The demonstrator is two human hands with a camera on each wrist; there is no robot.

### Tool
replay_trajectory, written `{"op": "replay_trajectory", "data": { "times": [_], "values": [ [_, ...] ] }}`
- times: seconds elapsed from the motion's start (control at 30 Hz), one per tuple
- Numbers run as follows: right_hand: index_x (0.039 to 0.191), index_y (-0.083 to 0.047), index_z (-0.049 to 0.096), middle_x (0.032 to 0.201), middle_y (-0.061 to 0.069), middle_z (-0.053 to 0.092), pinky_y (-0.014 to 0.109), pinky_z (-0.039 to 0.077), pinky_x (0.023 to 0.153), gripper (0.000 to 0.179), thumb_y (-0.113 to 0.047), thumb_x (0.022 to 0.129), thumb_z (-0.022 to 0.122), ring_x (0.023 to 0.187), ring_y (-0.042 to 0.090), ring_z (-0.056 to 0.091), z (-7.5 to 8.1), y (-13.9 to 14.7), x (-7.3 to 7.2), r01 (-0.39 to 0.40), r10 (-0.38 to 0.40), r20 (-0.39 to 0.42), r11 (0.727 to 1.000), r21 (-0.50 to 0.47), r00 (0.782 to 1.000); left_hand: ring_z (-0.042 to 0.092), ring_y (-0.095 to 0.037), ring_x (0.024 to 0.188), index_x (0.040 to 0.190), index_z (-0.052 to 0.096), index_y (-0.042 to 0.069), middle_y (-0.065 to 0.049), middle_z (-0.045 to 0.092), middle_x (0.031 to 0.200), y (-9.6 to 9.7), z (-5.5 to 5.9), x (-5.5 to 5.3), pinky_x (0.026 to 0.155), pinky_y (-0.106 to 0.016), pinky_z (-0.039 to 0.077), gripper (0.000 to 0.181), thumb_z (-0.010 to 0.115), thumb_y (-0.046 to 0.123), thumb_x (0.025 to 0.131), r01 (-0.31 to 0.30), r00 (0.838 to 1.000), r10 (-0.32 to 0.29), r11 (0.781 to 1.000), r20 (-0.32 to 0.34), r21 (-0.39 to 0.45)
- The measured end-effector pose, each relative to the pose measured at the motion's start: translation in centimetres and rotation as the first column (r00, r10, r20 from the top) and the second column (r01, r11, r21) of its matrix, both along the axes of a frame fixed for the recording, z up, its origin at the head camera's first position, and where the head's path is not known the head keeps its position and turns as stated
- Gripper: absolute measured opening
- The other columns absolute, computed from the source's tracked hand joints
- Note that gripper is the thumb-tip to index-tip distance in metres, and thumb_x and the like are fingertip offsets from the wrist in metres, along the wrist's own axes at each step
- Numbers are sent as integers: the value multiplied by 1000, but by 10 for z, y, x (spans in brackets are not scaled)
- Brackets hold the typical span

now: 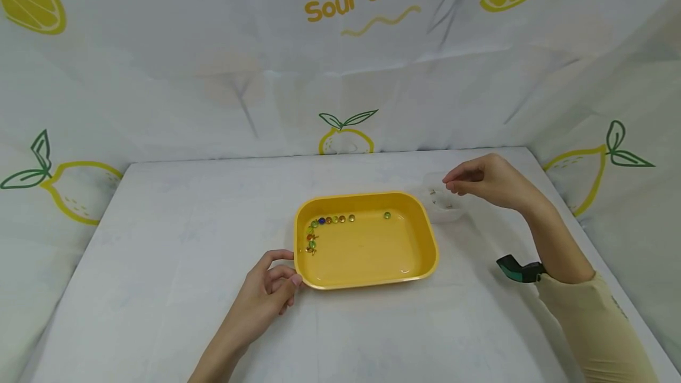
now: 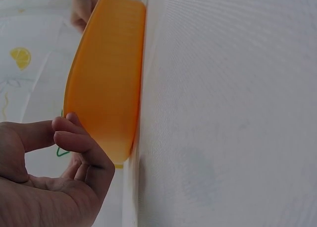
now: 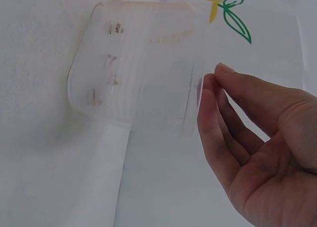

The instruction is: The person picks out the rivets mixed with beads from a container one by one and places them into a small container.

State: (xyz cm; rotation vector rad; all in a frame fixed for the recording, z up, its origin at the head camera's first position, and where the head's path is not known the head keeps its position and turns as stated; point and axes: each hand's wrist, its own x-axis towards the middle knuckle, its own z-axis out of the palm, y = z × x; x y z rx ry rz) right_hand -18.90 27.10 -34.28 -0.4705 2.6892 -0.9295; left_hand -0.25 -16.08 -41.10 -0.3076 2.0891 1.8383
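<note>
A shallow yellow tray (image 1: 367,265) stands on the white table. Glass marbles (image 1: 321,221) form a row along its back left and left side, mostly clear, green and amber with one blue; another marble (image 1: 386,216) lies apart toward the back right. My left hand (image 1: 268,291) grips the tray's front left corner, thumb on the rim. At the tray's right is a clear plastic box (image 3: 148,63) with several small pieces inside. The right hand (image 1: 486,182) is at this box's rim, thumb and fingertips close together; whether anything is between them is hidden.
A printed lemon cloth (image 1: 213,105) hangs behind the table and at both sides. A black and green wrist mount (image 1: 518,269) sits at my right wrist, below a pale yellow sleeve (image 1: 590,324). White table surface (image 1: 175,241) stretches left of the tray.
</note>
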Motion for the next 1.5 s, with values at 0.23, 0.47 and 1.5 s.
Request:
{"op": "replay_trajectory", "data": {
  "times": [0.23, 0.47, 1.5],
  "values": [
    [117, -3, 81, 111, 16, 82, 19, 62, 79, 19, -14, 101, 77, 86, 12, 76, 3, -3, -1, -5, 5, -9, 1000, 1, 1000, 57, -14, 69, 143, 53, 14, -10, 71, 99, 0, 0, 0, 56, -22, 45, 45, 72, 12, 103, 2, 1000, -2, 1000, 0, -1],
    [119, -3, 80, 114, 17, 82, 15, 61, 79, 20, -13, 102, 77, 86, 5, 75, 6, -7, 0, -19, 19, -10, 1000, -20, 1000, 57, -14, 69, 144, 52, 13, -11, 71, 101, -1, 0, -1, 57, -21, 45, 45, 71, 12, 103, 19, 1000, -19, 1000, -1, 3],
    [115, -14, 82, 108, 6, 83, 21, 61, 79, 20, -25, 99, 82, 89, 5, 76, 32, -51, 4, -109, 109, -16, 993, -54, 994, 56, -13, 68, 145, 51, 12, -12, 71, 101, -2, -2, 0, 57, -21, 44, 46, 71, 14, 104, 32, 999, -32, 999, -4, 8]
  ]
}}
